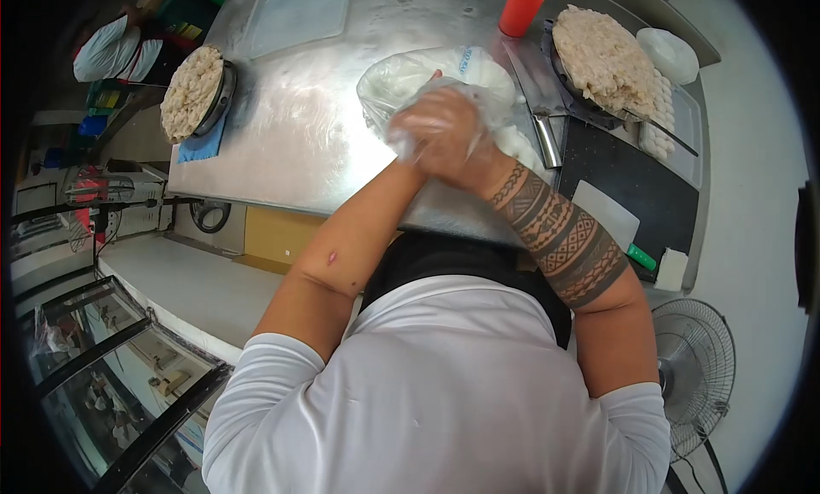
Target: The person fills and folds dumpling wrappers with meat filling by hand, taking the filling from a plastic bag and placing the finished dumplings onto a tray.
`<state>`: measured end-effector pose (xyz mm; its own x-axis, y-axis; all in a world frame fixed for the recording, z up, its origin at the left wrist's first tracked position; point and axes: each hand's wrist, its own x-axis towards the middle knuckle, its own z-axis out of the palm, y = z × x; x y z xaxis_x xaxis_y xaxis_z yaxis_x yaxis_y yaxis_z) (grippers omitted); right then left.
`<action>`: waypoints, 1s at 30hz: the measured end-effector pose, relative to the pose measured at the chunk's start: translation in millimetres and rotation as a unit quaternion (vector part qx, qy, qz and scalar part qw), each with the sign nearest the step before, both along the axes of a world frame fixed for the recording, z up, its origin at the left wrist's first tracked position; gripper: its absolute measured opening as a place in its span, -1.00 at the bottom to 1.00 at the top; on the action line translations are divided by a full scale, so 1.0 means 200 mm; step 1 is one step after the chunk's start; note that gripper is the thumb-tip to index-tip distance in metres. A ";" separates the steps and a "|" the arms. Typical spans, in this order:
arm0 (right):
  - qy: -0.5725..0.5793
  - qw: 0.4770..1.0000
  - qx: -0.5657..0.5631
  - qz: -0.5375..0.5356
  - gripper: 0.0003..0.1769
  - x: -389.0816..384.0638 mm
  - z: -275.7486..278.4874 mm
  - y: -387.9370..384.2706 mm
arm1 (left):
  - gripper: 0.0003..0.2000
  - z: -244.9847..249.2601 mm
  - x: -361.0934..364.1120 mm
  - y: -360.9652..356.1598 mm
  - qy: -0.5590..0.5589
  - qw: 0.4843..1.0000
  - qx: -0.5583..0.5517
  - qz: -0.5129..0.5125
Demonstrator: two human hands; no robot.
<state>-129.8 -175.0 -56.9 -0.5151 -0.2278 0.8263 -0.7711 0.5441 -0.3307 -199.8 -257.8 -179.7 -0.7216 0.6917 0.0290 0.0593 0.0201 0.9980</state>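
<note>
My two hands are together over the steel table, with thin clear plastic around them that looks like a disposable glove (pixel 405 142). My right hand (pixel 457 135), on the tattooed arm, lies across the left and is closed on the plastic; motion blurs its fingers. Most of my left hand (pixel 418 148) is hidden beneath it, so its fingers cannot be made out. Just beyond the hands sits a clear plastic bag (pixel 393 79) with something white in it and blue print on top. White rounded pieces (pixel 515 144) lie right of my right wrist, partly covered by it.
A wide cleaver (pixel 545 131) lies right of my hands, beside a black board (pixel 628 182) holding a white scraper (pixel 606 210). Heaped pale filling fills bowls at right (pixel 602 58) and left (pixel 192 92). A red cup (pixel 523 11) stands behind. Another person (pixel 120 49) is at upper left.
</note>
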 end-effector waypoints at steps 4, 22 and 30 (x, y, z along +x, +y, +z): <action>-0.106 0.992 0.041 0.061 -0.81 0.00 0.17 -0.02 | -0.48 0.16 0.05 -0.26 0.243 0.949 -0.029 0.197; -0.627 0.778 -0.029 -0.026 -0.26 -0.30 -0.43 -0.19 | -0.73 0.20 -0.50 -0.92 0.242 0.807 -0.453 0.291; -0.694 0.264 -0.657 0.131 -0.28 0.11 -0.61 -0.24 | -0.85 0.59 -0.09 -0.41 0.435 0.845 -0.287 0.120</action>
